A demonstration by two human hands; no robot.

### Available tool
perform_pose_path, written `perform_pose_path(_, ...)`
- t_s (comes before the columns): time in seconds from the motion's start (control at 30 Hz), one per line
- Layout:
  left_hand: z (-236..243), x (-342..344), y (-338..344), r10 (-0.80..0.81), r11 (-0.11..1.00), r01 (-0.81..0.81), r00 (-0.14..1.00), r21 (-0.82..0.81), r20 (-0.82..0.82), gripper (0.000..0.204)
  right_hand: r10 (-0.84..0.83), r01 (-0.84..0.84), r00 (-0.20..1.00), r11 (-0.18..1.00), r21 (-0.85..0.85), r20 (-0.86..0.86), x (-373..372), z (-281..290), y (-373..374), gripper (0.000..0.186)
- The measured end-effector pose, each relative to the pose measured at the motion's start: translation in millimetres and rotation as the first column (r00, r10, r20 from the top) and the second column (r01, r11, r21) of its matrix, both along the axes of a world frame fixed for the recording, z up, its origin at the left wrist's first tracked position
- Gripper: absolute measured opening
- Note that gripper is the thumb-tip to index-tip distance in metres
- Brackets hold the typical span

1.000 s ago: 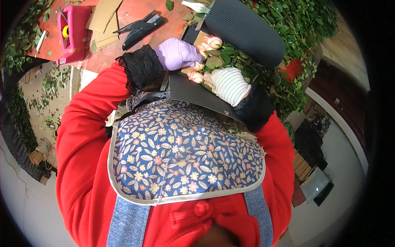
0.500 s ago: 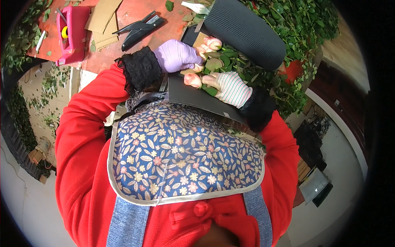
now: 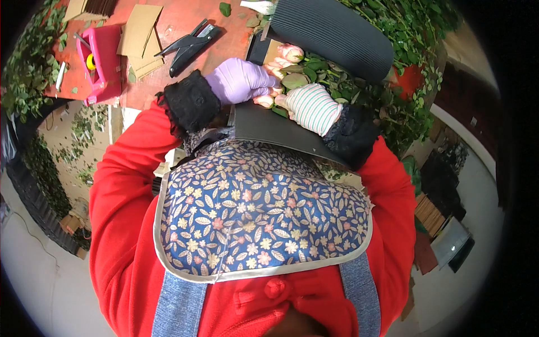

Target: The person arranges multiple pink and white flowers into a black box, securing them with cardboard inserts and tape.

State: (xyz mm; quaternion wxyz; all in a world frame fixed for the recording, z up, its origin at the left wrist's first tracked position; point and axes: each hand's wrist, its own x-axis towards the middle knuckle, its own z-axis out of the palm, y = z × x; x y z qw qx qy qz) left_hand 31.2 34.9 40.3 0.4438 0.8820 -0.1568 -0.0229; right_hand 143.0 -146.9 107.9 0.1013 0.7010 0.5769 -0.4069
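In the head view, the lowest rose (image 3: 264,101) has moved up since half a second ago, when it lay lower on the black flap (image 3: 275,124); it is now tucked against the left hand (image 3: 241,81), near the other roses (image 3: 291,53) at upper centre. That suggests this bloom is being drawn into line with the rest. The left hand, in purple, has its fingers curled in against the blooms; whether it pinches one I cannot tell. The right hand (image 3: 314,109), in a striped glove, reaches its fingertips together just beside the lowest rose; its exact grip is hidden.

The roses and their leaves (image 3: 314,70) lie between the flap and a ribbed black sheet (image 3: 331,39), partly over card (image 3: 272,51). At upper left, a pink holder (image 3: 112,73) contains a yellow roll (image 3: 90,62).
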Motion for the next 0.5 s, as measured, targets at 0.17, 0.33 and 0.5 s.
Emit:
perform_pose_path(0.17,20,-7,1,-0.012,1.0,0.013,0.999,0.006,-0.035,0.033,-0.29,0.24,0.942,0.935,-0.26,-0.171,9,4,4,0.035)
perform_pose_path(0.33,8,-12,-4,0.013,0.999,-0.014,0.999,-0.037,-0.037,0.042,-0.116,0.119,0.993,0.879,0.461,-0.036,14,10,-26,0.011)
perform_pose_path(0.5,15,-9,-5,-0.017,1.0,0.017,1.0,-0.008,-0.021,0.037,-0.318,0.16,0.935,0.77,0.618,0.154,14,0,-33,0.014)
